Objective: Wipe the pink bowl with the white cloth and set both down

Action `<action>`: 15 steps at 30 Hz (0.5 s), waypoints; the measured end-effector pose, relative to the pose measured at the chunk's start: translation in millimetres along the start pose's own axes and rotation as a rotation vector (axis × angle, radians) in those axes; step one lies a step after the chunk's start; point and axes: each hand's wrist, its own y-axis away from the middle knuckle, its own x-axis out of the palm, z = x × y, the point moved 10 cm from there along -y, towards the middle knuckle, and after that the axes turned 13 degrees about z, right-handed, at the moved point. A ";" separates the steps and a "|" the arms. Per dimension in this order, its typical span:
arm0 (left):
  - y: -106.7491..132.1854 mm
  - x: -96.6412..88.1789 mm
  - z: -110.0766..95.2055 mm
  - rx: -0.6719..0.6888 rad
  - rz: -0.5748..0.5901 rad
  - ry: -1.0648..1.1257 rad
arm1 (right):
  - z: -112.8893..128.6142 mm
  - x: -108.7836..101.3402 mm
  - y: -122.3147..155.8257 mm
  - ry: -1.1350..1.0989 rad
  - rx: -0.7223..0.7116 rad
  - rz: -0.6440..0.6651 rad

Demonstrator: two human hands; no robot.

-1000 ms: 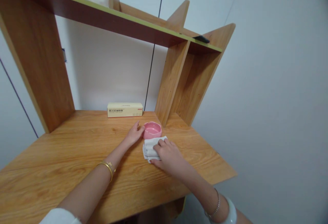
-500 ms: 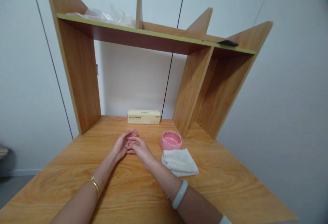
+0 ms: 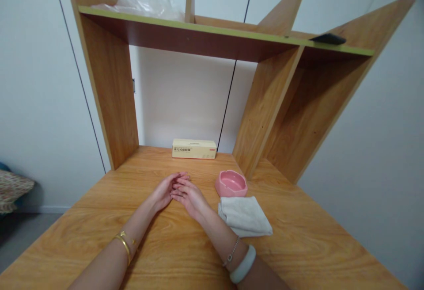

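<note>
My left hand [image 3: 166, 190] and my right hand [image 3: 191, 198] meet over the wooden desk, fingers overlapping and loosely stretched out. Neither holds anything that I can see, though the right fingers partly cover the left palm. Right of my right hand is a pink ashtray [image 3: 232, 185] with a notched rim. Just in front of it, beside my right forearm, lies a folded white cloth [image 3: 245, 216]. Beyond my hands, a long cream box [image 3: 194, 149] with printed characters rests at the back of the desk.
A wooden shelf unit [image 3: 111, 91] with upright panels rises from the back of the desk [image 3: 179, 254]. On its upper shelf lie a clear plastic bag [image 3: 145, 7] and a dark flat object [image 3: 328, 38]. Patterned fabric [image 3: 15, 188] shows at the far left.
The view has shifted, so the desk and shelf appear larger and more fabric shows at left. My hands stay together over the desk, with the fingers slightly rearranged.
</note>
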 end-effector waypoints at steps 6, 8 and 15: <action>2.7 -1.5 -0.6 0.001 -0.035 -0.010 | 1.7 1.6 3.8 -0.004 0.034 0.006; 2.4 -2.8 -1.4 0.017 -0.039 -0.017 | 1.7 3.4 3.3 0.007 0.032 0.028; 2.1 -6.1 -1.9 0.032 -0.045 -0.048 | 0.8 2.4 2.3 0.017 0.032 0.040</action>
